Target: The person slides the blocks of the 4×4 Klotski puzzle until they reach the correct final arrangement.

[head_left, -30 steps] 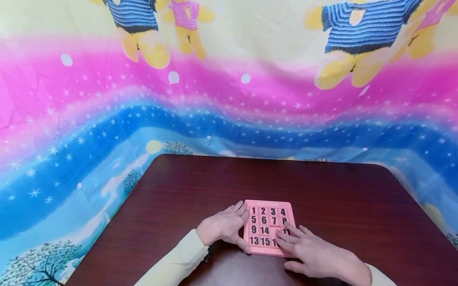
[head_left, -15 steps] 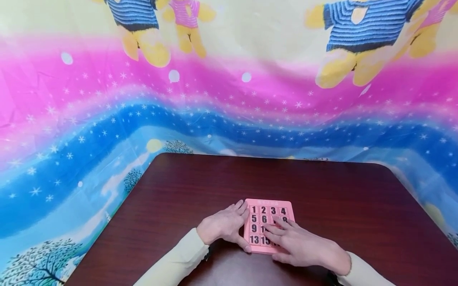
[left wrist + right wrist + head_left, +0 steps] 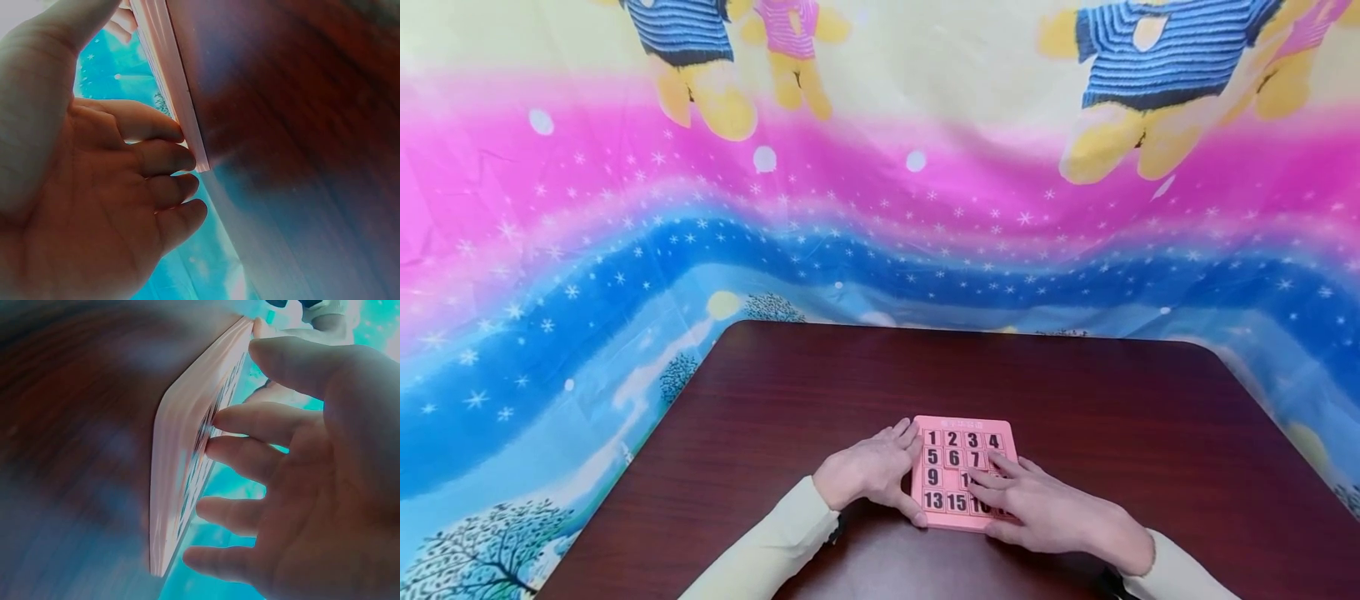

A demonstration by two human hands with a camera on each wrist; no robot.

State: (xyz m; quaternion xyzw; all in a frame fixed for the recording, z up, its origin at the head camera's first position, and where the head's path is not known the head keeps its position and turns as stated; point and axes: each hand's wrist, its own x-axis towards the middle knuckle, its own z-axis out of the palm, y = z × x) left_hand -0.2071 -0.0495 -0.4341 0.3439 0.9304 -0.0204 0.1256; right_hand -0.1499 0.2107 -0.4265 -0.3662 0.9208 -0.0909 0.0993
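A pink sliding number puzzle [image 3: 955, 422] with black numerals lies flat on the dark table. Along its left edge rests my left hand [image 3: 871, 472], fingers extended towards the top corner and thumb at the bottom one. My right hand [image 3: 1051, 510] reaches over the puzzle's right side, its fingertips on the tiles and its thumb by the near edge. Close to those fingertips is tile 14 [image 3: 966, 480], partly covered, with a gap [image 3: 951, 479] between it and tile 9 [image 3: 932, 477]. Some right-hand tiles are hidden. In the right wrist view the index and middle fingertips [image 3: 219, 445] meet the numbered face.
The brown wooden table [image 3: 820, 375] has rounded far corners. Behind and beside it hangs a colourful cloth [image 3: 850, 200] printed with bears, snowflakes and trees. Pale sleeves [image 3: 775, 542] cover both forearms.
The right hand moved left over tile 14, then back right. Tile 14 has slid right, so the gap now lies beside tile 9. The left hand has stayed in place.
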